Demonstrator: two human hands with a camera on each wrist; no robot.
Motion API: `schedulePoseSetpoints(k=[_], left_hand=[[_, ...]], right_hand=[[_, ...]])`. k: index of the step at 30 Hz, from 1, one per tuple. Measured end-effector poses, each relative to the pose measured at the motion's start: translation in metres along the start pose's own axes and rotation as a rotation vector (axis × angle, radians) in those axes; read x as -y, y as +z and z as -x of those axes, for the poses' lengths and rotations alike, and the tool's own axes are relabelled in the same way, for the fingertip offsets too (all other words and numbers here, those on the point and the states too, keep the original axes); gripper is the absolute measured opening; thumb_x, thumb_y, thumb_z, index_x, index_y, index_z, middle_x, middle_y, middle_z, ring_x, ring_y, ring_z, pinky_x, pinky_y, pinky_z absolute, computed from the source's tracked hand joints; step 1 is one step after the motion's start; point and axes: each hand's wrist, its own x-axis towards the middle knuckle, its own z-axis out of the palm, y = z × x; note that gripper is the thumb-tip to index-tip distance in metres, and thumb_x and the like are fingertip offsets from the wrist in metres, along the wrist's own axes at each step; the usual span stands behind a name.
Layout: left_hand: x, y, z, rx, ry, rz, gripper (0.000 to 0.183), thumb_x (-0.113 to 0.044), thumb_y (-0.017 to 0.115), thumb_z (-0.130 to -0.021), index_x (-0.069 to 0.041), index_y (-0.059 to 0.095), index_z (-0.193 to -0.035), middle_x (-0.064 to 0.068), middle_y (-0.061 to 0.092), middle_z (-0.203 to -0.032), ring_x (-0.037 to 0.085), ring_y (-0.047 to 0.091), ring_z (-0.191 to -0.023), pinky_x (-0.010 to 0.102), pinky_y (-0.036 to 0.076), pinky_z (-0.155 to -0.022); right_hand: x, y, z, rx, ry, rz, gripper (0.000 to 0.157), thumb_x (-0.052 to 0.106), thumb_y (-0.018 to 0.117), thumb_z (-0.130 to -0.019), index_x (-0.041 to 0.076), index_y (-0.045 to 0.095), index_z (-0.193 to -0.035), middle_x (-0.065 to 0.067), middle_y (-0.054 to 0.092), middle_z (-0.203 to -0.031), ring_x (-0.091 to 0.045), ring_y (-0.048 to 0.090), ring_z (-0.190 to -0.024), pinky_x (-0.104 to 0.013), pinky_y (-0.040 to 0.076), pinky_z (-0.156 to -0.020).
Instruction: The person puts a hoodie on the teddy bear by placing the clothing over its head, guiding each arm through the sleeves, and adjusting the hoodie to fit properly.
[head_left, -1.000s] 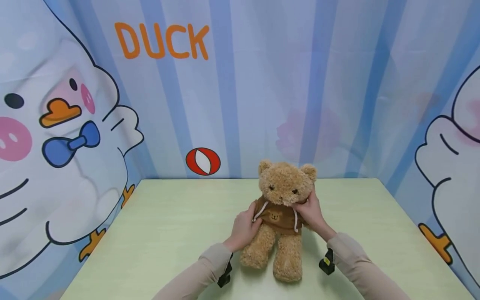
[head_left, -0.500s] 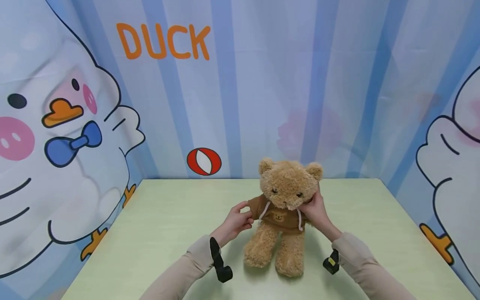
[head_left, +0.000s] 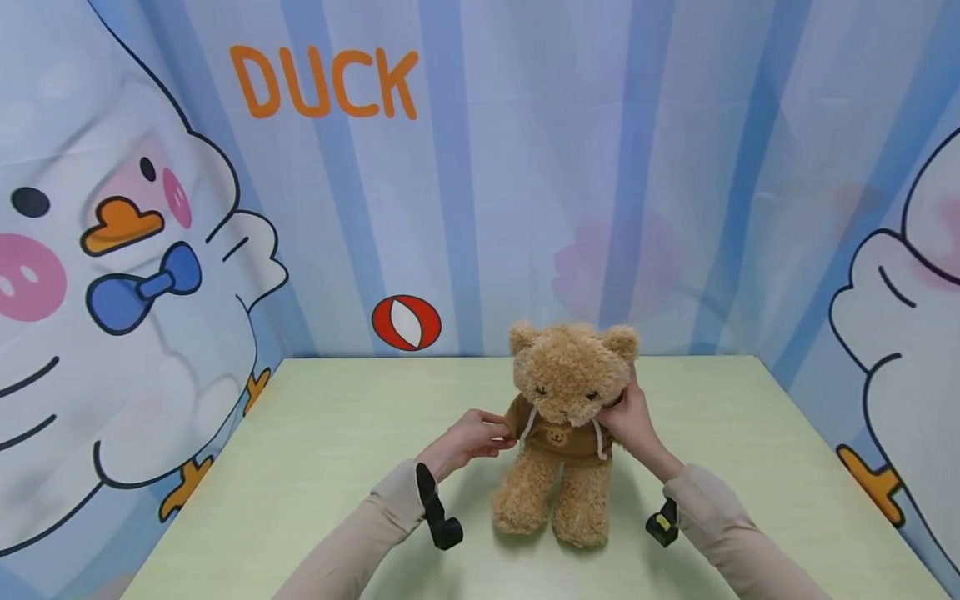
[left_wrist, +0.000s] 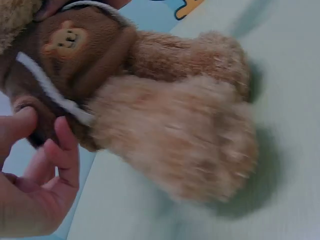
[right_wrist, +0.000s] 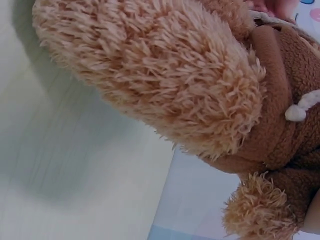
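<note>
A curly light-brown teddy bear (head_left: 573, 367) faces me above the table, its legs hanging toward the front. It wears a brown hoodie (head_left: 558, 437) with white drawstrings and a small bear face on the chest. My left hand (head_left: 468, 439) pinches the hoodie's sleeve on the bear's left-hand side as I see it; the left wrist view shows thumb and fingers (left_wrist: 65, 135) at the cuff. With my right hand (head_left: 632, 421) I grip the bear at the neck, below its cheek. Some right fingers are hidden behind the head. The bear's furry arm (right_wrist: 260, 210) sticks out in the right wrist view.
The pale green table (head_left: 360, 417) reaches back to a blue striped curtain (head_left: 510, 167) with cartoon ducks printed on it. Black wrist cameras (head_left: 442, 517) hang under both sleeves, close to the bear's legs.
My left hand has let go of the bear's side, moved left and taken the sleeve. The bear swung right, then slightly back left, its head tipping forward. The right hand keeps its grip.
</note>
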Motion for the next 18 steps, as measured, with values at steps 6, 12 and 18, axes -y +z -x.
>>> schedulePoseSetpoints(k=[6,12,18], left_hand=[[-0.004,0.004,0.001,0.018,-0.057,0.324,0.028,0.002,0.047,-0.085,-0.011,0.028,-0.069,-0.002,0.032,-0.057,0.008,0.024,-0.048,0.023,0.019,-0.048],[-0.01,0.009,0.009,-0.005,-0.144,0.437,0.032,-0.007,0.05,-0.085,-0.015,0.037,-0.057,-0.008,0.026,-0.048,0.006,0.019,-0.045,0.021,0.015,-0.047],[-0.016,0.009,0.014,-0.134,-0.033,0.179,0.03,-0.009,0.061,-0.078,-0.013,0.036,-0.062,-0.005,0.027,-0.051,0.009,0.017,-0.046,0.025,0.017,-0.047]], right_hand=[[0.002,-0.002,0.001,0.041,-0.003,-0.027,0.075,-0.009,0.06,-0.075,0.003,0.018,-0.135,-0.023,0.039,-0.126,0.011,0.041,-0.103,-0.017,0.045,-0.078],[0.005,-0.01,0.002,0.113,0.01,0.011,0.055,-0.008,0.057,-0.079,-0.005,0.031,-0.127,-0.023,0.042,-0.121,0.019,0.039,-0.096,-0.026,0.044,-0.082],[0.031,-0.017,0.0,0.202,-0.203,0.145,0.016,-0.013,0.059,-0.074,-0.006,0.05,-0.086,-0.006,0.038,-0.056,0.007,0.029,-0.053,-0.026,0.033,-0.05]])
